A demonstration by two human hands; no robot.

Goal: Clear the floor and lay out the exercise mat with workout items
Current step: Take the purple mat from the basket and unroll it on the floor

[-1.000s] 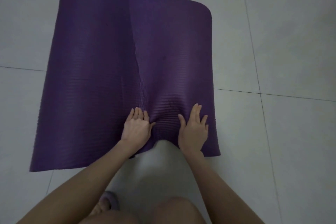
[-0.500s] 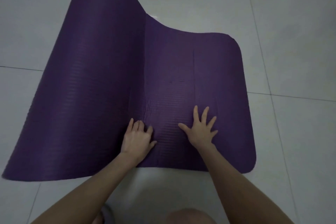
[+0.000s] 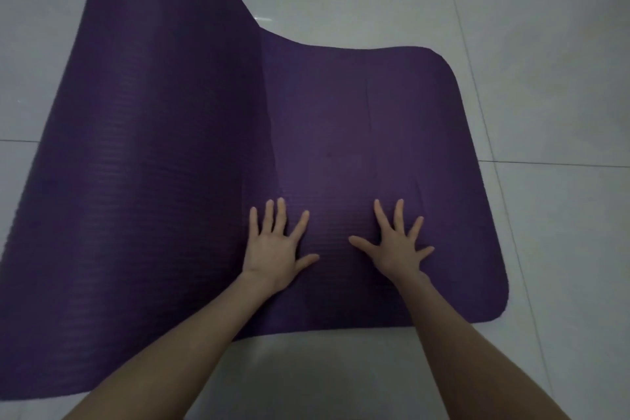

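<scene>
A dark purple exercise mat (image 3: 358, 119) lies partly unrolled on the pale floor. Its right part is flat, while its left part (image 3: 153, 147) rises in a big curled hump. My left hand (image 3: 276, 245) presses flat on the mat just right of the hump's foot, fingers spread. A short way to the right, my right hand (image 3: 395, 245) also lies palm down on the flat part with fingers splayed. Both hands are near the mat's front edge, and neither holds anything.
Light grey floor tiles (image 3: 545, 78) with thin dark joints surround the mat on all sides. Bare tile (image 3: 306, 378) shows between my forearms at the bottom.
The flat part of the mat has spread out to the right and its buckle near my hands has gone. Both hands have opened wider, fingers spread, and the view sits closer.
</scene>
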